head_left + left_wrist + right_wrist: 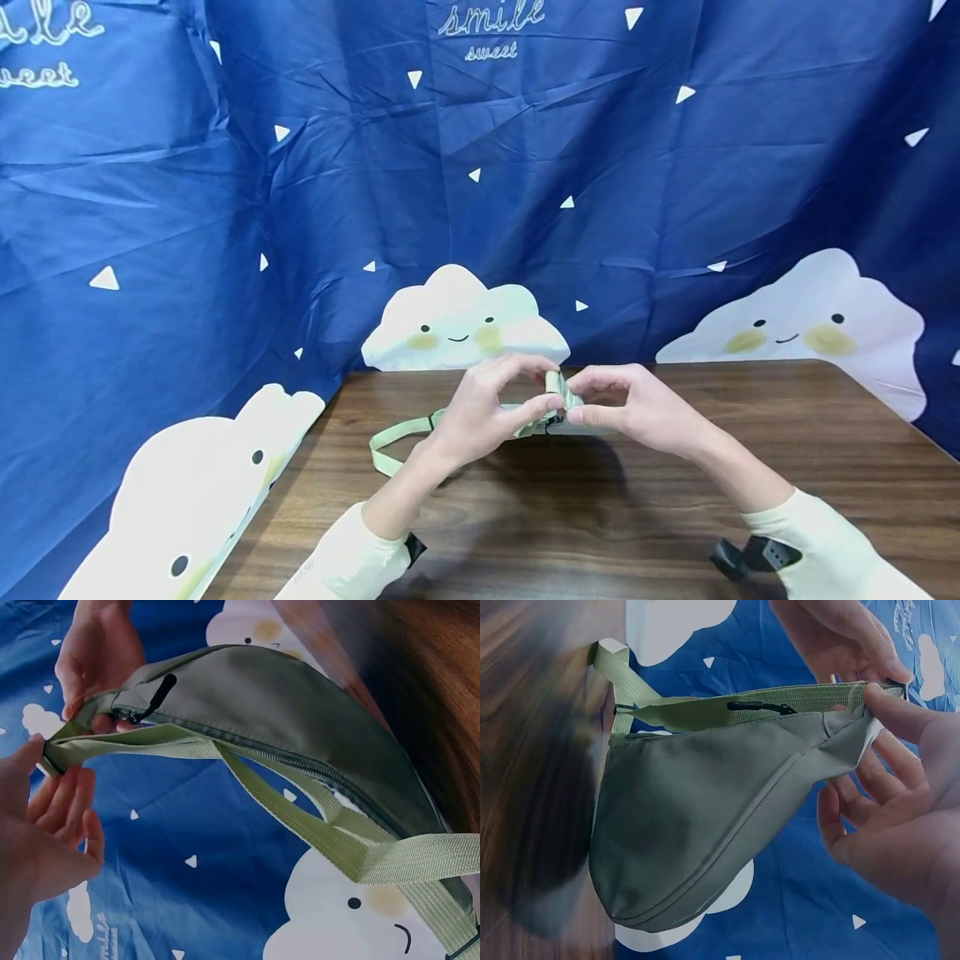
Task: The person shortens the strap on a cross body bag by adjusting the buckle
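A grey-green waist bag (255, 697) with a curved body hangs from my hands, partly hidden behind them in the head view. Its light green webbing strap (300, 817) trails to the left in a loop (386, 442). My left hand (480, 412) pinches the strap end at a dark-edged buckle or slider (49, 759). Close beside it, my right hand (645, 408) pinches the tapered end of the bag between thumb and fingers. A black zipper pull (159, 696) dangles by the zipped edge. Fingers cover the exact join between strap and bag.
The brown wooden table (555, 517) lies beneath the hands. Behind it and on the left hangs a blue cloth (487, 225) printed with white clouds and triangles. Black bands (757, 557) sit at the wrists over pale sleeves.
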